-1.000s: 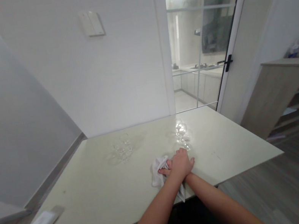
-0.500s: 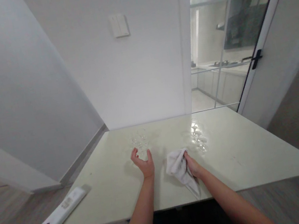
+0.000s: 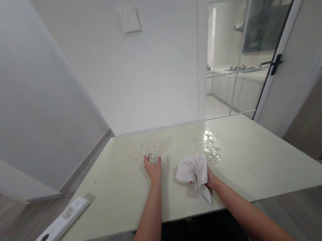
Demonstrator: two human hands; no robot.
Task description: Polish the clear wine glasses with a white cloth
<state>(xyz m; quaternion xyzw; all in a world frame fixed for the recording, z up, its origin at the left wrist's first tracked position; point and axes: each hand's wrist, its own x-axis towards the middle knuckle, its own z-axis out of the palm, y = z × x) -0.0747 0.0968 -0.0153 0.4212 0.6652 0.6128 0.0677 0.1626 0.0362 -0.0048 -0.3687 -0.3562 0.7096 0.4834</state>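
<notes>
White cloth (image 3: 192, 168), gripped bunched in the right hand (image 3: 211, 178), hangs over the front middle of the pale table (image 3: 116, 203); a white power strip (image 3: 63, 221) lies at its left end, clear glasses sit in a left group (image 3: 150, 144) and a right group (image 3: 212, 144), and the left hand (image 3: 153, 168) curves wide at the left group's near side, contact unclear

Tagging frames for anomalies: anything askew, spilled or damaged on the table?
Long white corded device lies askew, jutting past the table's left edge; looks precarious. Small dark spot, left, and faint reddish marks, right, may be stains or scratches. No spill visible; glassware too faint to check for damage.
</notes>
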